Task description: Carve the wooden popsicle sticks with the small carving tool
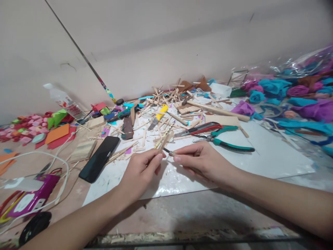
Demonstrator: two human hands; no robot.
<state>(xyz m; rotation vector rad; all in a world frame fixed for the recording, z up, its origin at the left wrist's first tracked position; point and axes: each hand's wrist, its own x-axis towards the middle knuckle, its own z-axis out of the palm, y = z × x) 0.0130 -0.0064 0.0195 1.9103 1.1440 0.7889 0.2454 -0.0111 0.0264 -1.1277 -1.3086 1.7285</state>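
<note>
My left hand (142, 167) is closed in a pinch on flat wooden craft sticks (164, 140) that point up and away from me. Close by on the right, my right hand (201, 160) grips a slim tool with a dark tip and a silvery collar (171, 153); its kind is unclear and my palm hides the handle. The tool's tip meets or nearly meets the sticks' lower end. Both hands are above a white board (273, 159). Past them lie a red-and-black utility knife (200, 129), green-handled pliers (231, 144) and a yellow-handled cutter (161, 113).
Loose wooden sticks (157, 99) pile up toward the wall. On the left are a black phone (100, 158), a purple power strip (39, 194) with white cables, a tilted plastic bottle (63, 100) and colored paper pieces (33, 125). Blue and purple crepe paper (275, 88) heaps up at right.
</note>
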